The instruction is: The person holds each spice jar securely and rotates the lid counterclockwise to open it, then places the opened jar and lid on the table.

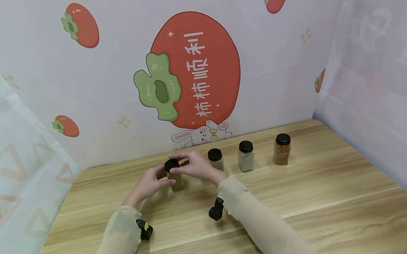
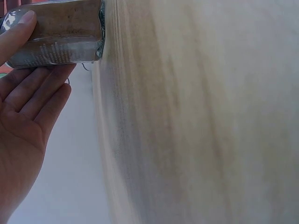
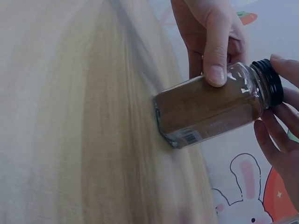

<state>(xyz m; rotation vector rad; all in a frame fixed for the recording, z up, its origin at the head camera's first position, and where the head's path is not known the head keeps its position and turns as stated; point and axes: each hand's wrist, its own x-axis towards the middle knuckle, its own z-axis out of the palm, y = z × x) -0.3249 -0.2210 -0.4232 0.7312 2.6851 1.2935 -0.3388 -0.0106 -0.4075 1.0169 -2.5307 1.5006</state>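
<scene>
A square-sided glass spice jar (image 1: 177, 183) of brown powder stands upright at the back left of the wooden table, its base at the tabletop. My left hand (image 1: 150, 182) holds the jar's body, with the thumb on the near side and the fingers behind, as the left wrist view shows on the glass (image 2: 65, 28). From the right, my right hand (image 1: 199, 166) grips the black screw lid (image 3: 268, 83) between thumb and fingers. The lid sits on the jar's neck, and ridges show beneath it in the right wrist view.
To the right stand three more black-lidded spice jars in a row: one partly behind my right wrist (image 1: 216, 163), one with pale powder (image 1: 247, 160), one with orange-red powder (image 1: 282, 152). A printed cloth backdrop (image 1: 262, 90) rises behind the table (image 1: 320, 197).
</scene>
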